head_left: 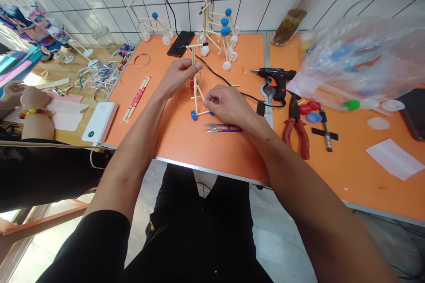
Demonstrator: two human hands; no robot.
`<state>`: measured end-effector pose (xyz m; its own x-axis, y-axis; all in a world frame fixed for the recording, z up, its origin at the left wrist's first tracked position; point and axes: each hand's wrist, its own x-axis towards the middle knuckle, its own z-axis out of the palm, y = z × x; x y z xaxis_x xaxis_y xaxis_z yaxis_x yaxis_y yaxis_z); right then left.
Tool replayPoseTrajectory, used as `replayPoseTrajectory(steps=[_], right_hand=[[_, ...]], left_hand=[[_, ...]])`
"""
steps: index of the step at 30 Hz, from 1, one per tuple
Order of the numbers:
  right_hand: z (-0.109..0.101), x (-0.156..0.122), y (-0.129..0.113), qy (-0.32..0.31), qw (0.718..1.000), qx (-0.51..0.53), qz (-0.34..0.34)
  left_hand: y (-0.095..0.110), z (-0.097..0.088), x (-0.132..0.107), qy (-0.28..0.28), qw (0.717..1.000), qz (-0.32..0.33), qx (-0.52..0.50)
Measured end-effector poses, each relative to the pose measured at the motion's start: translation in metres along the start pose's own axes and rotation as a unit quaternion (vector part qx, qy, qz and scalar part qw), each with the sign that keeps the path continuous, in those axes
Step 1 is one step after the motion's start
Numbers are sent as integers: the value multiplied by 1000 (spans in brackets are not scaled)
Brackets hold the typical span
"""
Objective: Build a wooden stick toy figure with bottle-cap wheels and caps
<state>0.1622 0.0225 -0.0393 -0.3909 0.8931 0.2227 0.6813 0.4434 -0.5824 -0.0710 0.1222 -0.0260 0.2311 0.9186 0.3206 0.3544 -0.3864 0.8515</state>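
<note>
A small model made of wooden sticks (196,80) with blue and red caps stands on the orange table (186,146). My left hand (181,76) is closed, pinching the model's upright stick near its top. My right hand (226,105) is closed on the model's lower sticks at its base, resting on the table. Small purple-handled scissors (222,128) lie just in front of my right hand.
A black glue gun (275,80), red pliers (296,130), bottle caps (313,112) and a plastic bag (361,62) are at the right. Finished stick models (217,31), a phone (181,43) and a cable sit at the back. Chopsticks (136,98) and a power bank (99,121) lie left. Another person's hands (23,97) work at far left.
</note>
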Motion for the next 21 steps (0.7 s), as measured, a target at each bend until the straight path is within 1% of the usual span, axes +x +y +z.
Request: replayPoseTrajectory(steps=[4, 8, 13, 21], right_hand=[[2, 0, 0, 3, 1000, 3, 1], [2, -1, -1, 5, 1000, 0, 3], [2, -2, -2, 1, 1000, -4, 3], [1, -2, -4, -3, 1000, -20, 17]], left_hand=[[-4, 10, 2, -5, 1000, -30, -5], [-10, 20, 4, 1, 999, -44, -15], [-11, 27, 3, 42, 998, -18, -31], [-15, 31, 0, 65, 997, -14, -30]])
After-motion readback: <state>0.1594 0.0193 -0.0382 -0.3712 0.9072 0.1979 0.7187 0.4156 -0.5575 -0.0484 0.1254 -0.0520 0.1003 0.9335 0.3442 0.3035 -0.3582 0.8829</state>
